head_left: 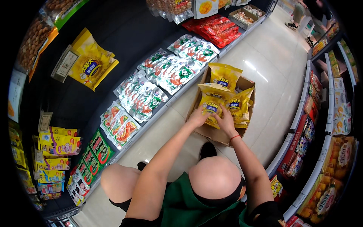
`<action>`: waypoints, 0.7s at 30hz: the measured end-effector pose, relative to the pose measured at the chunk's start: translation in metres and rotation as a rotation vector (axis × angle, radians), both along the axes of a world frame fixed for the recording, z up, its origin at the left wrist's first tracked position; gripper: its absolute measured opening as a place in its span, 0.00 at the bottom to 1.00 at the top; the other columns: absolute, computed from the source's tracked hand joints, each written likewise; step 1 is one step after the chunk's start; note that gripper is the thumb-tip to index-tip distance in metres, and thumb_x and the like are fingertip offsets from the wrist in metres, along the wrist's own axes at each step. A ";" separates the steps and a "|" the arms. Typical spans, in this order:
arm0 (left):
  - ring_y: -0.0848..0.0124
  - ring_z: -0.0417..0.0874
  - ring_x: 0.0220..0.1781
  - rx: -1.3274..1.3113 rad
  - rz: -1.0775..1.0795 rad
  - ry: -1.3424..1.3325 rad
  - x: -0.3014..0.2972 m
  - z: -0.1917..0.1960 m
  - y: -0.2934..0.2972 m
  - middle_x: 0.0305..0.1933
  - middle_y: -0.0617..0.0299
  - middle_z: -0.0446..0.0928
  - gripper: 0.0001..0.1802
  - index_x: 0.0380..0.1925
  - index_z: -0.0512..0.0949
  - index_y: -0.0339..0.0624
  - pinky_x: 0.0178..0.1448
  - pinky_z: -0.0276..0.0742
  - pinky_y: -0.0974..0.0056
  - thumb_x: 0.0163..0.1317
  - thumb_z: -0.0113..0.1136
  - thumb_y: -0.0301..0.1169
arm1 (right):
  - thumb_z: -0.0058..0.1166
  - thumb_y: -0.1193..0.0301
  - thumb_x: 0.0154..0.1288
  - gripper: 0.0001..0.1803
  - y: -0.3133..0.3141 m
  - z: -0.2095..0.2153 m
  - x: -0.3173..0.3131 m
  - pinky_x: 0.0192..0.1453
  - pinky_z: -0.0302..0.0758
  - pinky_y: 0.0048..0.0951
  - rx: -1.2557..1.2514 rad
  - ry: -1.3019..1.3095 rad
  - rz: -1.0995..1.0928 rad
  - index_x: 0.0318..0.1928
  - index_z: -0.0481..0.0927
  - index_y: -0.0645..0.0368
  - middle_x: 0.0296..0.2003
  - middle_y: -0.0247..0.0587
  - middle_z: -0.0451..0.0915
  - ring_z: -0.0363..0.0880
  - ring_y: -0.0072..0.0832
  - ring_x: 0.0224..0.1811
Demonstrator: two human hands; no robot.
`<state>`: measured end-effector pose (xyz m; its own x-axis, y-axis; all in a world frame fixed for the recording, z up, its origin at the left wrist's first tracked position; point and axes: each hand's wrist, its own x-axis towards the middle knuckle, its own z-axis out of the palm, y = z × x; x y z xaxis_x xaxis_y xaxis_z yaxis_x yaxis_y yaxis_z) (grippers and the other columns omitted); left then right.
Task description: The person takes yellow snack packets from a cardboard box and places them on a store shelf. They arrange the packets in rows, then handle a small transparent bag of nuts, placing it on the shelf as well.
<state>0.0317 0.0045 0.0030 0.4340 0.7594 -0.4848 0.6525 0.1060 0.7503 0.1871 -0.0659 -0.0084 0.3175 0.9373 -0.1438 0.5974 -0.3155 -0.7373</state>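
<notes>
Front yellow bag held in both hands at the open carton

The open carton (210, 133) is set on the floor (261, 72) beside the shelf. The front yellow bag (211, 107) is located in its left half, toward the near edge, face upward. Its lower sides are held by the fingers of the left hand (197, 116) and the right hand (226, 120); grip firmness cannot be told. A rear yellow bag (225, 76) is seen by the far edge, a right yellow bag (239, 108) along the right edge.

Handling, as judged: both sides should be supported evenly and only lightly pressed, since the contents may be crushed. The seams are better gripped than the puffed middle. Neighbouring bags should be kept from being snagged.
</notes>
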 end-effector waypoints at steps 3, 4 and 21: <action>0.54 0.65 0.65 0.009 -0.005 0.060 0.004 -0.016 0.001 0.64 0.43 0.62 0.42 0.65 0.54 0.34 0.66 0.61 0.60 0.56 0.61 0.41 | 0.59 0.62 0.57 0.34 0.008 -0.002 0.003 0.61 0.67 0.38 0.027 0.027 0.030 0.62 0.65 0.62 0.54 0.62 0.70 0.69 0.49 0.58; 0.54 0.64 0.66 0.006 -0.018 0.081 0.005 -0.015 0.003 0.65 0.43 0.61 0.43 0.66 0.53 0.33 0.67 0.61 0.60 0.56 0.60 0.41 | 0.59 0.62 0.57 0.34 0.012 -0.009 0.004 0.60 0.67 0.37 0.016 0.059 0.011 0.62 0.65 0.63 0.54 0.61 0.70 0.69 0.49 0.57; 0.55 0.69 0.62 -0.105 0.143 0.140 0.007 -0.060 0.019 0.62 0.43 0.65 0.42 0.66 0.52 0.37 0.64 0.64 0.59 0.57 0.59 0.43 | 0.59 0.65 0.57 0.33 0.029 -0.064 -0.007 0.56 0.70 0.31 -0.068 0.090 -0.134 0.59 0.66 0.71 0.50 0.54 0.75 0.75 0.38 0.52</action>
<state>0.0391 0.0238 -0.0566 0.2481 0.7507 -0.6123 0.7225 0.2777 0.6331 0.1796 -0.0366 -0.0725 0.4218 0.8745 -0.2394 0.4789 -0.4391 -0.7601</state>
